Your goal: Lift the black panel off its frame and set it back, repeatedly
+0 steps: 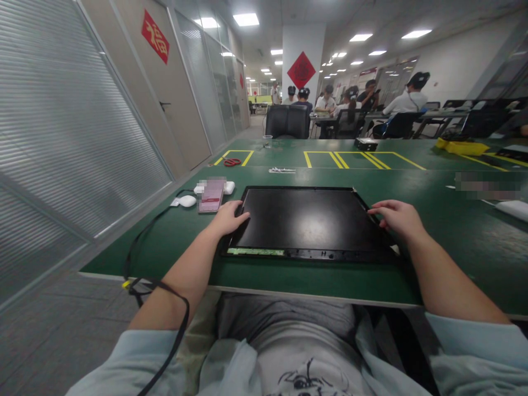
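A flat black screen panel [307, 220] lies face up in front of me, a thin black frame around it. Along its near edge runs a narrow green circuit board strip [256, 252]. My left hand [229, 218] grips the panel's left edge, thumb on the top face and fingers at the side, partly hidden. At the right edge, my right hand [399, 218] has its fingers bent around the frame, the fingertips touching the border. Just left of my left hand is a phone [212, 197] with its screen lit.
The panel rests on a green table [165, 250]. Red-handled scissors [232, 162], small white pieces [282, 170], a clear cup [267, 142] and a black box [366, 144] stand farther back. A black cable [131, 247] crosses the left edge near my forearm. Several people sit beyond.
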Available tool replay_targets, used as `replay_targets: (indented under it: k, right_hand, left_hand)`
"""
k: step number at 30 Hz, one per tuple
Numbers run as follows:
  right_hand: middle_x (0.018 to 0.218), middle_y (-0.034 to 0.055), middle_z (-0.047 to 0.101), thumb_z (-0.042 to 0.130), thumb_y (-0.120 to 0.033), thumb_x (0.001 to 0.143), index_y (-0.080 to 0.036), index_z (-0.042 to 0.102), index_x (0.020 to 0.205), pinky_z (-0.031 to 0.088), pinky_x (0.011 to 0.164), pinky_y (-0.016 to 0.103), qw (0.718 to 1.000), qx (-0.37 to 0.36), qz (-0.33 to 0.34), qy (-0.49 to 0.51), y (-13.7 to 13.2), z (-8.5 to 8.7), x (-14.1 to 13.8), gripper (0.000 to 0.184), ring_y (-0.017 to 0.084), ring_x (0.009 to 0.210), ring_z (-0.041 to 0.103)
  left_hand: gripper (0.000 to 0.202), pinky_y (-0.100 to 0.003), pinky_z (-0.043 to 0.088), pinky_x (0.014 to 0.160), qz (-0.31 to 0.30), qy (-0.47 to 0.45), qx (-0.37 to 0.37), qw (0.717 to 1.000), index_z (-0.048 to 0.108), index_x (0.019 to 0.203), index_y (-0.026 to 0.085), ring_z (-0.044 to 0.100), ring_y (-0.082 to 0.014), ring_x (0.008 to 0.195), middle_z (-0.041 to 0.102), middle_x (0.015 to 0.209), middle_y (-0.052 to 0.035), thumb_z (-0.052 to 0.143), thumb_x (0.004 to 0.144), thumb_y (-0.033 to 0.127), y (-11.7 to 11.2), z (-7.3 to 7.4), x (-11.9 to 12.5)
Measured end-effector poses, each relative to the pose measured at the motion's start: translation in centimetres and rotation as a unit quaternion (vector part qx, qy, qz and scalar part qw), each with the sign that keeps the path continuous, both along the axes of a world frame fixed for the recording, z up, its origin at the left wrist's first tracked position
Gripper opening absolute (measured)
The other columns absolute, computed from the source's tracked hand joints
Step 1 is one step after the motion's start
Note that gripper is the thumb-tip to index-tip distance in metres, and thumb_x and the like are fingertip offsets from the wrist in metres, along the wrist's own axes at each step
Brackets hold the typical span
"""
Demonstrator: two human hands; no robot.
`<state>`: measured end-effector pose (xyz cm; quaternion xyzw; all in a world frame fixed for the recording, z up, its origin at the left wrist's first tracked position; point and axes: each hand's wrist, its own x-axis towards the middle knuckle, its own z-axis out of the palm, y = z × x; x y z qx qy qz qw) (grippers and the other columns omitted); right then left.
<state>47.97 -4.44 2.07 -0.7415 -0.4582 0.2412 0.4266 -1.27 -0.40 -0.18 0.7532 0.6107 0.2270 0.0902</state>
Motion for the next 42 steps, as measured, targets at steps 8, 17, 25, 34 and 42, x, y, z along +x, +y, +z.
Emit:
replay_targets:
  k: [8,17,25,34,42]
  right_hand:
    - [0.106,0.0041,0.079,0.070,-0.029,0.070,-0.025,0.078,0.100,0.056,0.094,0.040,0.983,0.102,0.130,-0.079,0.5,-1.1,0.2,0.031,0.027,0.103,0.071]
    - [0.127,0.0025,0.074,0.071,-0.028,0.075,-0.028,0.080,0.106,0.036,0.120,0.045,0.963,-0.003,0.240,-0.127,1.1,-2.0,0.5,0.032,0.030,0.129,0.062]
    - [0.127,0.0035,0.075,0.069,-0.026,0.077,-0.026,0.081,0.103,0.035,0.121,0.041,0.961,-0.005,0.253,-0.107,1.1,-2.0,0.4,0.029,0.027,0.129,0.063]
    - [0.124,0.0024,0.076,0.070,-0.025,0.075,-0.027,0.081,0.098,0.036,0.120,0.042,0.964,-0.002,0.249,-0.091,1.2,-2.0,0.5,0.026,0.028,0.129,0.063]
    - [0.123,0.0025,0.076,0.072,-0.031,0.073,-0.028,0.081,0.098,0.036,0.120,0.044,0.965,-0.003,0.246,-0.091,1.0,-1.8,0.3,0.027,0.030,0.131,0.062]
  left_hand:
    - [0.078,-0.057,0.030,0.122,-0.060,0.017,0.010,0.998,0.062,0.141,0.022,0.036,-0.0408,0.150,0.042,0.161,-0.0171,0.072,0.078,0.065,-0.9,0.1,0.5]
    - [0.062,-0.055,0.031,0.123,-0.221,-0.055,0.007,0.974,0.074,0.125,0.028,0.043,-0.0363,0.146,0.052,0.155,-0.0119,0.082,0.072,0.059,-2.0,1.8,1.5]
    - [0.071,-0.048,0.036,0.121,-0.292,-0.055,-0.047,0.954,0.070,0.131,0.028,0.050,-0.0319,0.141,0.057,0.150,-0.0113,0.086,0.068,0.056,-2.8,2.5,2.0]
    - [0.084,-0.049,0.035,0.122,-0.303,-0.041,-0.058,0.950,0.064,0.140,0.029,0.049,-0.0332,0.142,0.056,0.152,-0.0117,0.090,0.064,0.051,-3.3,2.9,2.7]
    - [0.078,-0.049,0.037,0.120,-0.299,-0.037,-0.051,0.952,0.067,0.137,0.029,0.050,-0.0334,0.141,0.056,0.151,-0.0119,0.090,0.064,0.047,-3.5,2.9,2.9]
